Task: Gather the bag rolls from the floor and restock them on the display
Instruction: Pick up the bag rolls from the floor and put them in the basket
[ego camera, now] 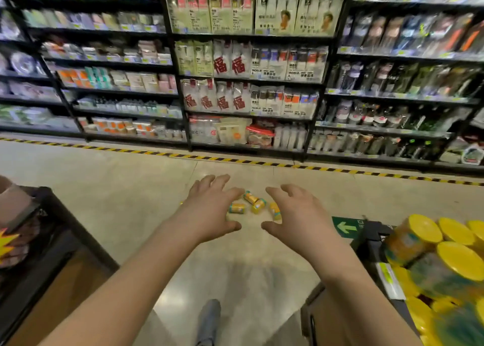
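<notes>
Four rolls [258, 206] at least, clustered on floor [131, 188] betw. both hands. L hand [209, 209] and R hand [296, 214] flank the pile, fingers [220, 180] spread, slightly bent, holding nothing; prob. set to scoop all in one go. Close at right: display [445, 254] w/ yellow-capped stock. Black stand [65, 228] at left, shelves [248, 83] across aisle, person's leg [209, 317] below. Nothing seems to block the reach.

floor [110, 188] | bag rolls [258, 206], seemingly four, clustered | striped tape [235, 160] beyond
</notes>
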A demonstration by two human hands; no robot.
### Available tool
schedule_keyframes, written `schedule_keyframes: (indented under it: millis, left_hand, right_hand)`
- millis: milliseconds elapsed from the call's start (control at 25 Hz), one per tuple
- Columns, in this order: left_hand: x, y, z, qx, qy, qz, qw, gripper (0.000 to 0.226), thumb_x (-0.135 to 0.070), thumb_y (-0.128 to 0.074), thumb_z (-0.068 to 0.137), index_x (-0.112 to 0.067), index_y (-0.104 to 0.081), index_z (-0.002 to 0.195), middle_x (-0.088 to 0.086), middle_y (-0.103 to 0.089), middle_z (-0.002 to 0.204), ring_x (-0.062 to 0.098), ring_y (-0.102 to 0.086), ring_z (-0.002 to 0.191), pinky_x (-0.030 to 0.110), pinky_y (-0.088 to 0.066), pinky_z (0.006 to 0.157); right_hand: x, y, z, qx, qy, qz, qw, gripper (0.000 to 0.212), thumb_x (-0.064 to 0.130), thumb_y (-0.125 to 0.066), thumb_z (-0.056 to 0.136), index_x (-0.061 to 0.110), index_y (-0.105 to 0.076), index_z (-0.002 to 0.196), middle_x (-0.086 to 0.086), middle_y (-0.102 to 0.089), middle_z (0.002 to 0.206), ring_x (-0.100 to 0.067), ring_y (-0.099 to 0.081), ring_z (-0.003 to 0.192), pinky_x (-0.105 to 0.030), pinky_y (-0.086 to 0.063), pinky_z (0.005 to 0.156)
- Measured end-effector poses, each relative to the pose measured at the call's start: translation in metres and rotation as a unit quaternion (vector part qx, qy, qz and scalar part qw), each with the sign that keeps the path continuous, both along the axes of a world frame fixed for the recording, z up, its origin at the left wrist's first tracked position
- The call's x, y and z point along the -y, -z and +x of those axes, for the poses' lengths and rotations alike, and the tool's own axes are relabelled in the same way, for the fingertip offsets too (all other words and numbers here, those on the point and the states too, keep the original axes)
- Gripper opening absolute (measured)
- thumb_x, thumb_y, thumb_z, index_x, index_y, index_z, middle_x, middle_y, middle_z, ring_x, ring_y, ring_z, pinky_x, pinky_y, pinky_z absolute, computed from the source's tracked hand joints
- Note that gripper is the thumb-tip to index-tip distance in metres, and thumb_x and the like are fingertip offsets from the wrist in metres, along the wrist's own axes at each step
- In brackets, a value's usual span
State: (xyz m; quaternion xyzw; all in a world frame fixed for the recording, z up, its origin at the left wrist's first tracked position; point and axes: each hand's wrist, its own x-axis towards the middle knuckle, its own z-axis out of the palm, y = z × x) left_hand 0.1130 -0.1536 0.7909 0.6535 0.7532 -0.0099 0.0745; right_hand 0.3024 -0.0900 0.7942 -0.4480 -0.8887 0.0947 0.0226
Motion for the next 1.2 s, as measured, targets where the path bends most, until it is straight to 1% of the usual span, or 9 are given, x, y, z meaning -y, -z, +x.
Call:
schedule_keyframes:
  millis: [160,360,520,760,880,1000,1120,1200]
  left_hand:
    - [-0.107,0.032,-0.052,0.016,0.031,0.002,0.999,0.078,-0.056,-0.064,0.089,-0.042,-0.025,0.155,0.000,-0.008,0.168,0.029,-0.006,0.153,0.047,-0.012,0.125]
    - [-0.257,0.053,-0.126,0.034,0.076,-0.031,0.996,0.078,-0.056,-0.065,0.089,-0.041,-0.027,0.155,0.001,-0.009,0.168,0.029,-0.006,0.153,0.048,-0.014,0.124]
    - [-0.362,0.062,-0.151,0.042,0.114,-0.050,0.991,0.077,-0.055,-0.064,0.089,-0.040,-0.027,0.155,0.001,-0.011,0.167,0.028,-0.010,0.152,0.044,-0.017,0.122]
    - [-0.502,0.095,-0.151,0.051,0.142,-0.105,0.983,0.078,-0.055,-0.066,0.088,-0.039,-0.030,0.155,0.002,-0.012,0.167,0.029,-0.010,0.152,0.043,-0.020,0.120]
    - [-0.581,0.127,-0.144,0.054,0.136,-0.124,0.982,0.077,-0.055,-0.066,0.088,-0.040,-0.030,0.155,0.001,-0.012,0.167,0.027,-0.011,0.151,0.042,-0.022,0.120]
    - [-0.661,0.179,-0.141,0.073,0.118,-0.150,0.979,0.074,-0.055,-0.064,0.090,-0.042,-0.030,0.154,-0.002,-0.013,0.166,0.024,-0.012,0.151,0.039,-0.023,0.119]
    - [-0.718,0.247,-0.145,0.097,0.106,-0.170,0.975,0.070,-0.053,-0.063,0.091,-0.043,-0.030,0.153,-0.005,-0.014,0.165,0.022,-0.013,0.150,0.038,-0.025,0.118]
    - [-0.751,0.314,-0.148,0.107,0.098,-0.188,0.971,0.070,-0.052,-0.063,0.092,-0.043,-0.030,0.153,-0.006,-0.015,0.165,0.022,-0.014,0.150,0.037,-0.028,0.116]
  right_hand:
    - [-0.099,0.026,-0.047,0.025,0.036,-0.001,0.999,0.074,0.051,-0.064,0.091,0.034,-0.031,0.154,-0.006,-0.032,0.159,-0.026,-0.026,0.148,-0.040,-0.025,0.120]
    - [-0.242,0.027,-0.115,0.073,0.099,-0.030,0.992,0.075,0.050,-0.064,0.093,0.033,-0.027,0.156,-0.006,-0.028,0.162,-0.028,-0.024,0.149,-0.044,-0.023,0.122]
    - [-0.336,0.032,-0.123,0.087,0.129,-0.025,0.987,0.074,0.050,-0.065,0.091,0.030,-0.032,0.154,-0.008,-0.037,0.156,-0.030,-0.033,0.144,-0.045,-0.027,0.119]
    - [-0.474,0.064,-0.120,0.115,0.151,-0.072,0.979,0.073,0.052,-0.065,0.091,0.030,-0.034,0.153,-0.008,-0.039,0.154,-0.031,-0.037,0.141,-0.045,-0.031,0.116]
    - [-0.569,0.099,-0.120,0.129,0.136,-0.099,0.977,0.071,0.052,-0.064,0.091,0.029,-0.036,0.152,-0.009,-0.040,0.153,-0.032,-0.037,0.140,-0.049,-0.031,0.117]
    - [-0.674,0.150,-0.122,0.133,0.128,-0.120,0.975,0.066,0.048,-0.065,0.091,0.026,-0.040,0.149,-0.010,-0.045,0.146,-0.032,-0.042,0.135,-0.050,-0.033,0.115]
    - [-0.751,0.222,-0.125,0.133,0.127,-0.142,0.972,0.063,0.044,-0.064,0.092,0.026,-0.040,0.147,-0.009,-0.048,0.142,-0.031,-0.045,0.132,-0.047,-0.035,0.112]
    - [-0.787,0.298,-0.128,0.129,0.129,-0.174,0.968,0.062,0.044,-0.064,0.092,0.025,-0.041,0.147,-0.008,-0.049,0.139,-0.030,-0.047,0.129,-0.044,-0.037,0.108]
